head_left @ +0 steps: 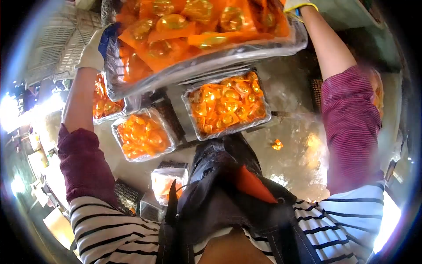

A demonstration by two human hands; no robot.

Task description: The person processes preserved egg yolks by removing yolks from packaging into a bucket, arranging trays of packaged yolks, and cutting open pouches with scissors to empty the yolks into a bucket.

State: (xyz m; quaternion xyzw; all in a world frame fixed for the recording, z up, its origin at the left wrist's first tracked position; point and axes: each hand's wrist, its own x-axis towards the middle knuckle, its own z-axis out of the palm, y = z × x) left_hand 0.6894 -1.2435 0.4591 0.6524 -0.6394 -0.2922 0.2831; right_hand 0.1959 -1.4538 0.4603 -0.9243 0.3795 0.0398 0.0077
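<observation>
The plastic-lined crate (228,53) lies between my hands, its long axis spanning them. My left hand (94,50) clasps one end in its fingers; at the other, my right hand's (296,4) finger state I cannot tell.

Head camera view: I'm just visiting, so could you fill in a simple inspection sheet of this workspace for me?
Surface: floor, shiny in patches; whether wet, I cannot tell.
Job's things: raised crate, plastic-lined, full of orange-wrapped pieces; lower crates beneath it hold similar pieces.
Clutter: one loose piece on the floor.
Hands: both gloved; left hand grips the raised crate's left side, right hand is at its right edge, partly out of frame.
Cables: nothing seen.
Surroundings: pale slatted structure at upper left.
</observation>
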